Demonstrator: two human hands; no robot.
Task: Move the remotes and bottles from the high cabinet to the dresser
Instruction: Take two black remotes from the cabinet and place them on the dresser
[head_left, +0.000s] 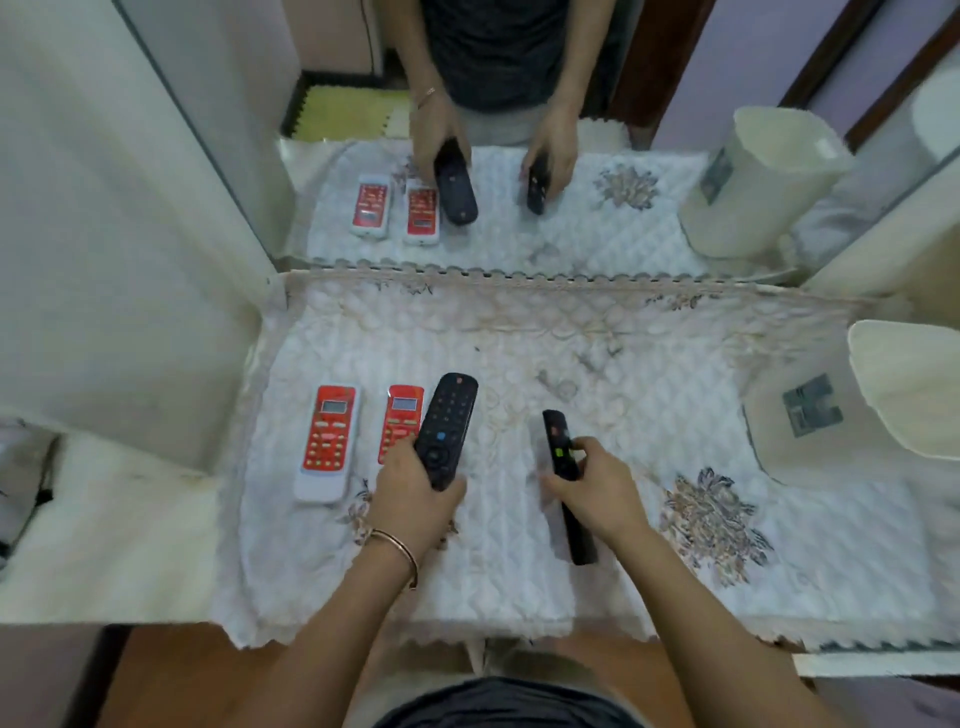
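dresser top (156, 545): cream, mostly covered by a white quilted cloth (649, 426) with scalloped lace edging and grey-brown flower prints
left hand (410, 493): wrapped round the bottom end of a wide black remote (447, 421), rounded top, blue button mid-face; thin bangle on the wrist
right hand (592, 483): pinching a slim black remote (563, 478) that's turned on its edge, green and red buttons showing
red remotes: two flat on the cloth toward the left edge, white cases with red faces, first red remote (328, 441) sits apart, second red remote (402, 415) is partly hidden behind the wide black one
jug (893, 405): cream plastic, by the right edge
mirror (519, 234): along the back edge, doubles everything
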